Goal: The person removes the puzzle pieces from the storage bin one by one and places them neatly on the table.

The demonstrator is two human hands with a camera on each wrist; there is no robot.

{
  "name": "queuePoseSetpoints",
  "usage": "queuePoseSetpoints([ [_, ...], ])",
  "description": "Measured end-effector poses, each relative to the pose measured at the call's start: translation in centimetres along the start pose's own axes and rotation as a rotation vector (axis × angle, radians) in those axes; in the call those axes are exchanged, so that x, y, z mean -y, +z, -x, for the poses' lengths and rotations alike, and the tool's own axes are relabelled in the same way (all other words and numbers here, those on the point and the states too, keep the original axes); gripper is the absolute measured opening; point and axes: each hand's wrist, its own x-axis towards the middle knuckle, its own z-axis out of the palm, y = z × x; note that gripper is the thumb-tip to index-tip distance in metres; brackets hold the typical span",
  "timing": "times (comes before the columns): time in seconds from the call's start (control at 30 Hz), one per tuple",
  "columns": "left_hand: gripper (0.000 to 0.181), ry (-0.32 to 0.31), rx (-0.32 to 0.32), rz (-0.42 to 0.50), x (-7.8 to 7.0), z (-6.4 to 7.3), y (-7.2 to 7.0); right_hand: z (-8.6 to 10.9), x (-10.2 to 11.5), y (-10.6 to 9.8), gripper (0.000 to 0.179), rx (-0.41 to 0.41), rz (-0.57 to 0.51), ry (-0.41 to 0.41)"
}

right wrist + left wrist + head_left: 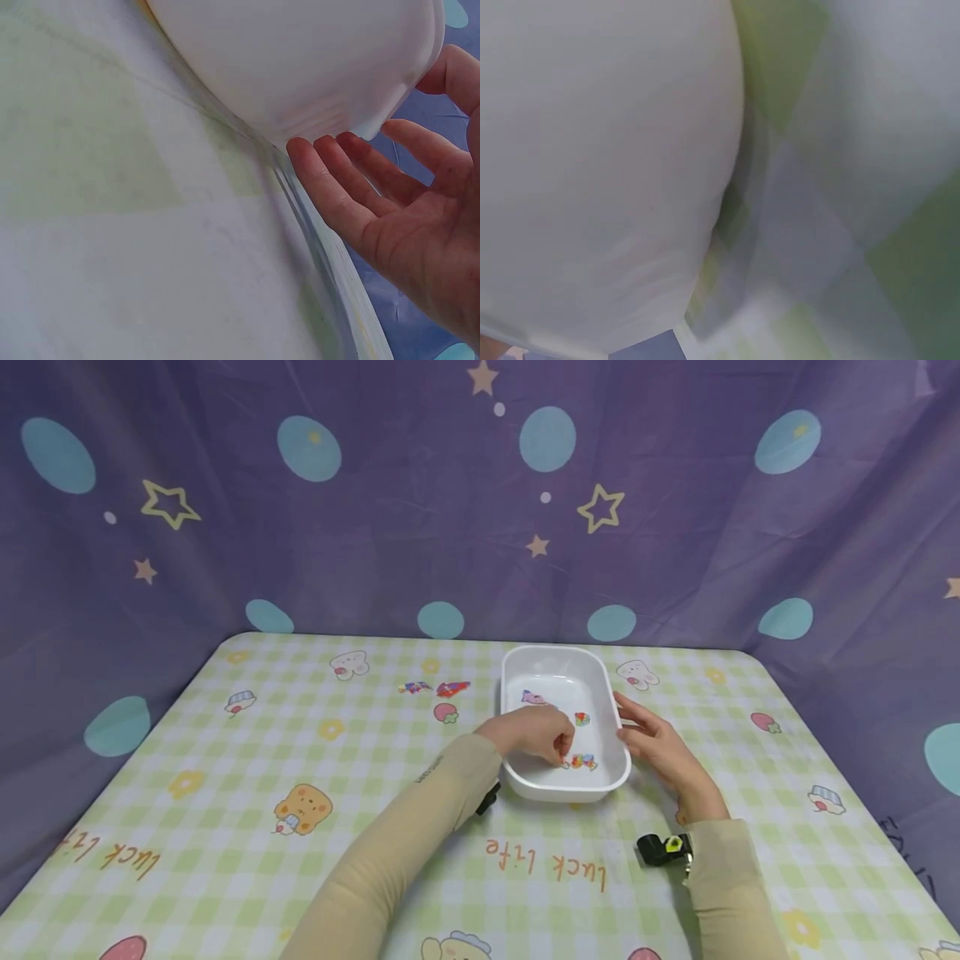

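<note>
A white rectangular tub (617,767) stands on the table with several small wrapped candies in it. My left hand (536,732) reaches in over its left side, fingers curled down, pinching the end of a colorful wrapped candy (582,762) near the front. Another candy (582,719) lies in the middle, and a purple one (534,697) lies farther back, partly behind the hand. My right hand (663,752) rests against the tub's right side, its loosely spread fingers (330,187) touching the outer wall. In the left wrist view the tub's wall (600,165) hides the left hand's fingertips.
Two more wrapped candies, a blue one (415,687) and a red one (453,689), lie on the tablecloth left of the tub. A green checked cloth (247,735) with printed cartoons covers the table. A purple curtain (420,527) hangs behind its far edge.
</note>
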Motion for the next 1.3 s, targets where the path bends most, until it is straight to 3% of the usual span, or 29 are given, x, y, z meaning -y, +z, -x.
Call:
queuePoseSetpoints([
  [0.2, 0.015, 0.021, 0.026, 0.031, -0.1, 0.1, -0.1, -0.1, 0.0, 0.0, 0.060, 0.007, -0.015, -0.001],
  [0.57, 0.009, -0.004, 0.037, 0.039, -0.2, 0.3, -0.1, 0.0, 0.1, 0.1, 0.060, 0.004, -0.010, -0.001],
  [0.7, 0.007, 0.017, -0.008, 0.025, -0.1, 0.3, -0.2, 0.1, 0.1, 0.1, 0.060, 0.008, -0.016, -0.006],
  [0.93, 0.009, 0.072, -0.139, 0.061, 0.1, 0.4, -0.5, 0.0, 0.2, 0.0, 0.060, 0.004, -0.011, 0.002],
  [1.1, 0.009, 0.103, -0.194, 0.077, 0.4, 0.8, -0.8, 0.0, 0.2, 0.1, 0.060, 0.007, -0.011, -0.002],
  [1.3, 0.009, 0.089, -0.235, 0.109, 1.2, 1.7, -1.3, 0.1, 0.1, 0.0, 0.060, 0.005, 0.001, 0.008],
])
